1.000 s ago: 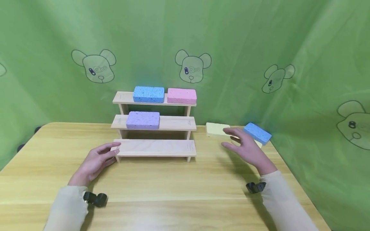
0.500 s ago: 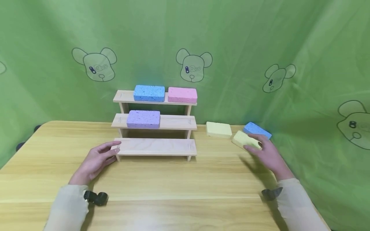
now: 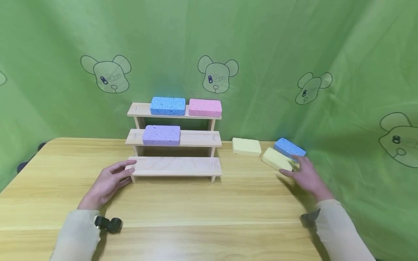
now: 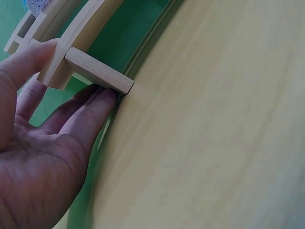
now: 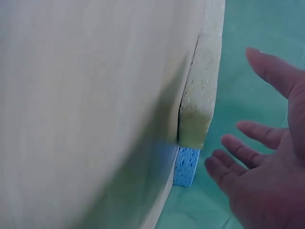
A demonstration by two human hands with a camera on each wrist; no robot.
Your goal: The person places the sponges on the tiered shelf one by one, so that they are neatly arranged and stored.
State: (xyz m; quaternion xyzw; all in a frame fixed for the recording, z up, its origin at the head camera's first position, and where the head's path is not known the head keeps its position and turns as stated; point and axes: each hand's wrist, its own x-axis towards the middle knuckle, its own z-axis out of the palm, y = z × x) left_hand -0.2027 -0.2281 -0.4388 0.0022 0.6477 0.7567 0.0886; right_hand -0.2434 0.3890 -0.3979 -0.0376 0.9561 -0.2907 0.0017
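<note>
In the head view my left hand (image 3: 107, 181) holds the left end of the bottom tier of a three-tier wooden display stand (image 3: 177, 166). The left wrist view shows the fingers (image 4: 88, 121) against the stand's leg (image 4: 100, 71). My right hand (image 3: 308, 177) hovers over the near end of a tilted yellow sponge (image 3: 275, 158), fingers spread and holding nothing; the right wrist view shows a gap between hand and sponge. A blue sponge (image 3: 287, 146) lies just behind that one. Another yellow sponge (image 3: 246, 146) lies flat to its left.
On the stand's top tier sit a blue sponge (image 3: 168, 106) and a pink sponge (image 3: 205, 107). The middle tier carries a purple sponge (image 3: 161, 135) at its left. Green curtain (image 3: 261, 43) hangs behind and to the right of the wooden table (image 3: 183, 214).
My right hand has moved right and slightly down, from over the yellow sponges to the near end of the tilted one. The left hand has stayed at the stand.
</note>
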